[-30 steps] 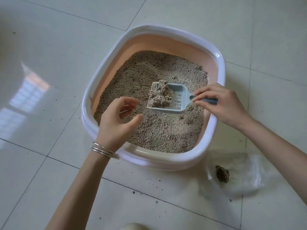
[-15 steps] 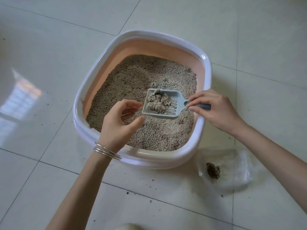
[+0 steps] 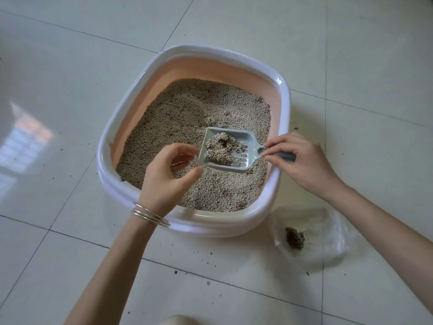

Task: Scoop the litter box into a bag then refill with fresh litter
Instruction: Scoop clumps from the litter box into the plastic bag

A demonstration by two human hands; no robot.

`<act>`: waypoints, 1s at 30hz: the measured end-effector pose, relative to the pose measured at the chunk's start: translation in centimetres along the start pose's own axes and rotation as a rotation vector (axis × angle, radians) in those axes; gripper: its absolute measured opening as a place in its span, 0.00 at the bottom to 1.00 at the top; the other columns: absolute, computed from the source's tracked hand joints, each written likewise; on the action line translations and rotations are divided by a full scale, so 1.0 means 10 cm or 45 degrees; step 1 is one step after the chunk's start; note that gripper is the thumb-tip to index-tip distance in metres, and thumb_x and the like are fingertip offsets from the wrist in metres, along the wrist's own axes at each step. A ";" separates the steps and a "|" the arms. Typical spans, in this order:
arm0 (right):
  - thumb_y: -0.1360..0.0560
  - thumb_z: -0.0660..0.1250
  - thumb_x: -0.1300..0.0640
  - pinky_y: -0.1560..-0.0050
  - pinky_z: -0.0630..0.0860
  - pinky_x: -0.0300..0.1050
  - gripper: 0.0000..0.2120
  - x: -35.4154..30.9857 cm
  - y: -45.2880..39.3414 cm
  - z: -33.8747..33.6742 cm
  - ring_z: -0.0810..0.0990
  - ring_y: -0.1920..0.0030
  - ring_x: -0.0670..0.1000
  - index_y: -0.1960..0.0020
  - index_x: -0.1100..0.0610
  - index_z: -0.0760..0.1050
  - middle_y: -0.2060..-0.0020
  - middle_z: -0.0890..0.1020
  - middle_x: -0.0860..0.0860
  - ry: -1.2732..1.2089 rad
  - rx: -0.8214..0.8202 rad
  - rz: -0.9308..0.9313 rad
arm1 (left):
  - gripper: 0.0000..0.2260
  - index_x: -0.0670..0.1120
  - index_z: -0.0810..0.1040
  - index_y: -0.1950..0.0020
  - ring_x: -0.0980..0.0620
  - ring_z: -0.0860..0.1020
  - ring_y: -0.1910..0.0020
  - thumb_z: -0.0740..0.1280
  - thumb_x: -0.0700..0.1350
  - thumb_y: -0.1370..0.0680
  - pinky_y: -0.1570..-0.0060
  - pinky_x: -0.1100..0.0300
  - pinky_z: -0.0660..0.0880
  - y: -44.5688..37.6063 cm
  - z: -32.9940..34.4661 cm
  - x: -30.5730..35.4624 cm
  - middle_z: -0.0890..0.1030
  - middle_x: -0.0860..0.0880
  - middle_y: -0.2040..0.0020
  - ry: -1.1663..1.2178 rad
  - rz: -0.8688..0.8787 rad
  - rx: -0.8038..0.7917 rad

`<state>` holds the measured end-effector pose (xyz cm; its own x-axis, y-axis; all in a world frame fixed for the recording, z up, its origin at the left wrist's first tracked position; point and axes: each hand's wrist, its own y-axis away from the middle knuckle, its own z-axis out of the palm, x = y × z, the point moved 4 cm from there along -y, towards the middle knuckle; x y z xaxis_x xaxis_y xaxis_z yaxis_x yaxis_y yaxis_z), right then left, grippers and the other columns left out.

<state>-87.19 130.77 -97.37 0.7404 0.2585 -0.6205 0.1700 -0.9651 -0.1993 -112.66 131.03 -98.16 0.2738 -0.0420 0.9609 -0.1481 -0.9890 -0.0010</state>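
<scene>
While a clump of soiled litter (image 3: 221,147) rides in its slotted pan, a grey plastic scoop (image 3: 230,148) hangs just above the litter bed, its handle pinched between the thumb and fingers of the person's right hand (image 3: 302,163), so the loaded pan juts out past the fingertips toward the box's middle, away from the wrist; the left hand (image 3: 167,181), bangles (image 3: 150,213) at its wrist, hovers just beside the pan's near edge with fingers loosely curled and holding nothing. Stiff and light, the scoop looks easy to carry by that handle, but the clump appears crumbly and only rests in the pan, so a tilt or a jolt would likely spill it or break it apart. A white-rimmed, peach-walled litter box (image 3: 194,225) sits on the tiled floor (image 3: 70,90) beneath both hands, and the clear plastic bag (image 3: 325,238), already holding one dark clump (image 3: 294,238), lies flat on the tiles below the right forearm, just outside the box's near corner, with stray grains scattered around it
</scene>
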 end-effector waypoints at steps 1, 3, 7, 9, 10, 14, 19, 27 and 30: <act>0.30 0.72 0.59 0.45 0.73 0.45 0.03 0.00 0.02 -0.01 0.77 0.50 0.50 0.56 0.55 0.83 0.55 0.81 0.43 0.002 0.002 -0.006 | 0.12 0.54 0.75 0.53 0.56 0.79 0.51 0.72 0.43 0.32 0.48 0.69 0.75 0.00 0.01 0.00 0.80 0.49 0.49 -0.004 0.003 0.000; 0.29 0.72 0.59 0.46 0.73 0.44 0.03 0.00 0.06 -0.04 0.77 0.50 0.50 0.56 0.55 0.83 0.55 0.81 0.44 0.015 0.019 -0.001 | 0.12 0.54 0.75 0.53 0.56 0.79 0.51 0.72 0.41 0.32 0.49 0.69 0.75 0.01 0.03 0.01 0.80 0.49 0.50 -0.012 0.013 -0.005; 0.29 0.72 0.59 0.47 0.74 0.47 0.03 0.00 0.20 -0.19 0.76 0.52 0.49 0.56 0.55 0.83 0.55 0.81 0.45 0.030 0.069 0.001 | 0.12 0.55 0.76 0.53 0.60 0.79 0.53 0.71 0.44 0.33 0.50 0.70 0.74 0.04 0.11 0.04 0.80 0.53 0.51 -0.009 0.035 -0.055; 0.29 0.72 0.58 0.50 0.76 0.51 0.03 0.01 0.32 -0.28 0.76 0.53 0.50 0.56 0.56 0.83 0.55 0.81 0.45 0.058 0.092 -0.009 | 0.12 0.56 0.75 0.53 0.60 0.78 0.52 0.71 0.44 0.33 0.50 0.70 0.74 0.07 0.19 0.06 0.79 0.54 0.50 -0.005 0.054 -0.101; 0.29 0.71 0.57 0.51 0.76 0.52 0.04 0.02 0.39 -0.34 0.76 0.53 0.50 0.56 0.56 0.83 0.55 0.81 0.46 0.078 0.101 -0.012 | 0.12 0.56 0.75 0.53 0.60 0.79 0.52 0.70 0.45 0.33 0.50 0.70 0.74 0.08 0.23 0.07 0.79 0.54 0.50 0.001 0.062 -0.122; 0.29 0.69 0.54 0.54 0.75 0.53 0.06 0.08 0.74 -0.60 0.76 0.55 0.51 0.57 0.55 0.83 0.55 0.81 0.46 0.148 0.141 0.007 | 0.12 0.56 0.75 0.53 0.58 0.79 0.51 0.70 0.47 0.34 0.50 0.70 0.74 0.11 0.48 0.12 0.80 0.52 0.50 0.028 0.086 -0.204; 0.29 0.68 0.55 0.54 0.76 0.55 0.06 0.23 1.29 -0.90 0.76 0.54 0.52 0.56 0.55 0.83 0.54 0.81 0.45 0.164 0.186 0.112 | 0.12 0.57 0.75 0.54 0.57 0.79 0.51 0.67 0.53 0.36 0.49 0.69 0.74 0.20 0.94 0.25 0.80 0.53 0.51 0.105 0.166 -0.388; 0.29 0.68 0.51 0.56 0.75 0.54 0.07 0.56 2.06 -0.91 0.73 0.56 0.43 0.58 0.53 0.83 0.56 0.81 0.44 0.335 0.126 0.247 | 0.11 0.57 0.74 0.55 0.52 0.79 0.51 0.67 0.51 0.35 0.48 0.65 0.76 0.46 1.62 0.34 0.80 0.47 0.50 0.133 0.267 -0.663; 0.28 0.63 0.46 0.57 0.73 0.50 0.12 0.67 2.21 -0.82 0.73 0.55 0.43 0.58 0.51 0.83 0.56 0.82 0.43 0.371 0.071 0.306 | 0.10 0.58 0.73 0.55 0.54 0.78 0.53 0.66 0.53 0.36 0.50 0.70 0.74 0.55 1.79 0.29 0.79 0.47 0.51 0.068 0.278 -0.707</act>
<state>-73.12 110.80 -99.69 0.9100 -0.0057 -0.4145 -0.0609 -0.9909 -0.1200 -95.66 122.93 -100.31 0.1350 -0.2146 0.9673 -0.6743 -0.7353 -0.0690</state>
